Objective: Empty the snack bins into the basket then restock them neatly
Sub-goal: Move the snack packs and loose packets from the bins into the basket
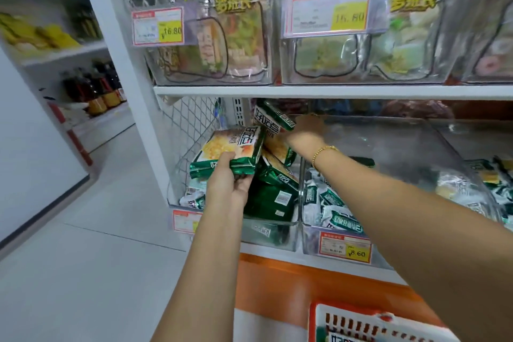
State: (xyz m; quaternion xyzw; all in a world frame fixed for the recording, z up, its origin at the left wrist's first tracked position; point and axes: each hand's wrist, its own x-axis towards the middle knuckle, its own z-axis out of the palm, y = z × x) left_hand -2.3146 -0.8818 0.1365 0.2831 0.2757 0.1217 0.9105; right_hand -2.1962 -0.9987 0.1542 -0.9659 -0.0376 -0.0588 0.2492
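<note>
My left hand (227, 180) grips a green snack pack (230, 151) with a food picture, held just above the left clear bin (266, 233). That bin holds several more green packs stacked on edge. My right hand (306, 130) reaches deep into the same bin and holds another green pack (274, 116) up near the shelf above. A gold bracelet sits on that wrist. The neighbouring clear bin (313, 244) holds several small green-and-white packs (333, 211). The orange and white basket (361, 322) shows at the bottom edge, with a pack inside.
A white shelf board (333, 91) runs right above the bins, carrying clear bins of other snacks with price tags. Wire mesh (188, 130) closes the bin's left side. An aisle of pale floor (83, 258) opens on the left, past shelves of bottles.
</note>
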